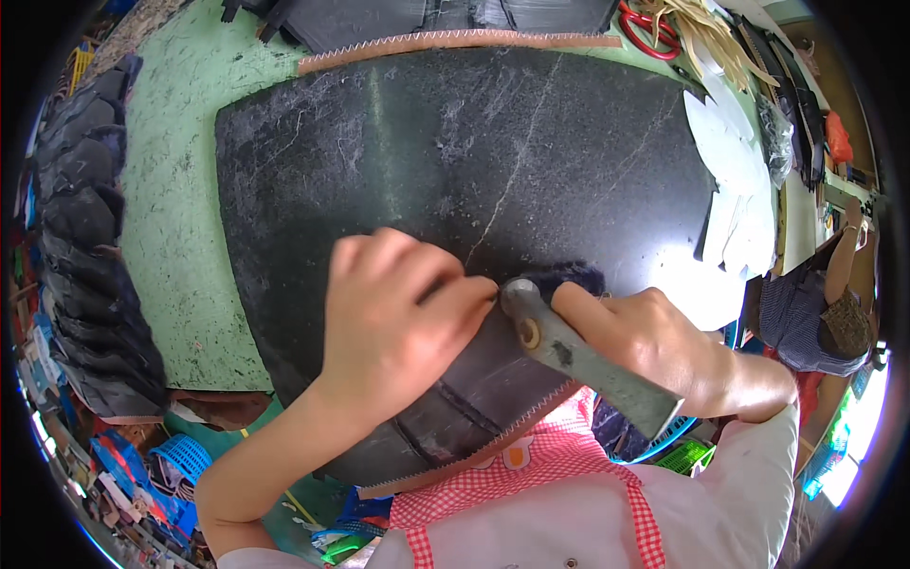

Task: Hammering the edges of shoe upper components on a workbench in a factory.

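Observation:
My right hand [654, 341] is closed round the handle of a steel hammer [607, 375], mostly hidden behind the hammer's head. The hammer's round face is beside my left fingertips, and its wedge end points toward my lap. My left hand [398, 318] is bent in a pinch just left of it, slightly blurred; whatever lies between the fingertips is hidden. Under both hands a black leather-like piece [464, 408] with a zigzag-stitched brown edge hangs toward my apron. A dark fuzzy bit [573, 277] shows beyond my right fingers. All this is over a scuffed black slab [427, 152].
Overlapping black pieces [85, 256] are stacked along the left of the green table [180, 190]. At the far side lie another stitched black piece [445, 19] and red-handled scissors [649, 33]. White cut-outs [735, 161] lie at right. Another person [815, 313] is farther right.

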Demonstrator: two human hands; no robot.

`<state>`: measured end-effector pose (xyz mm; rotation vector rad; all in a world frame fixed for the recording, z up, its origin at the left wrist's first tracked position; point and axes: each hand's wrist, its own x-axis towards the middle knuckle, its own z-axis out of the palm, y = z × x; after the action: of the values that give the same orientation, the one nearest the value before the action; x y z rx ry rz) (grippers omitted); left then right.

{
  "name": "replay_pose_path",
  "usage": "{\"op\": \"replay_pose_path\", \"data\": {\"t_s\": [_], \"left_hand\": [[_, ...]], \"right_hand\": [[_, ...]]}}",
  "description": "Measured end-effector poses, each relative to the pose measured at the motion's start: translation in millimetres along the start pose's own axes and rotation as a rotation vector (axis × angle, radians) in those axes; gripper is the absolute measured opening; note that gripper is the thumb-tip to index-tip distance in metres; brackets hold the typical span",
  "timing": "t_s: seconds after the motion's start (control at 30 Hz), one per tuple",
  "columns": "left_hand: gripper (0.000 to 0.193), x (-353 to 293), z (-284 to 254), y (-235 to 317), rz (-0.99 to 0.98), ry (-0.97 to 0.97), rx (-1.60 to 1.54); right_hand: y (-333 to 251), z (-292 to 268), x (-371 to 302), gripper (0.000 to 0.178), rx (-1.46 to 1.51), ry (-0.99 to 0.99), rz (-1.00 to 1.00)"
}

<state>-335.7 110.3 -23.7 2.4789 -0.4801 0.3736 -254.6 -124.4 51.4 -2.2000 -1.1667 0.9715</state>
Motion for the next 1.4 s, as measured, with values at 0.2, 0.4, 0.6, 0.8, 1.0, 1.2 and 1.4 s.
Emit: {"op": "replay_pose_path", "data": {"t_s": [0.2, 0.4, 0.6, 0.8, 1.0, 1.2, 1.4], "left_hand": [[0.024, -13, 8, 7, 0.025, 0.013, 0.073], [0.023, -15, 1, 12, -0.192, 0.016, -0.028], [0.026, -24, 3, 25, -0.084, 0.022, 0.103], [0.029, -24, -2, 21, -0.248, 0.013, 0.005], [0.023, -32, 6, 26, -0.204, 0.056, -0.029], [0.020, -35, 7, 30, -0.164, 0.042, 0.051], [0.024, -30, -12, 29, -0.318, 0.049, 0.037]], "right_hand": [[-3, -8, 6, 0.025, -0.040, 0.097, -0.036], [-2, -8, 9, 0.024, 0.101, -0.015, 0.024], [-2, -7, 9, 0.028, -0.113, 0.073, -0.044], [-2, -8, 9, 0.026, -0.027, -0.010, -0.022], [-2, -8, 13, 0.022, -0.034, 0.209, -0.055], [-2, -3, 13, 0.021, -0.104, 0.085, -0.145], [-11, 3, 7, 0.022, -0.154, 0.058, -0.088]]}}
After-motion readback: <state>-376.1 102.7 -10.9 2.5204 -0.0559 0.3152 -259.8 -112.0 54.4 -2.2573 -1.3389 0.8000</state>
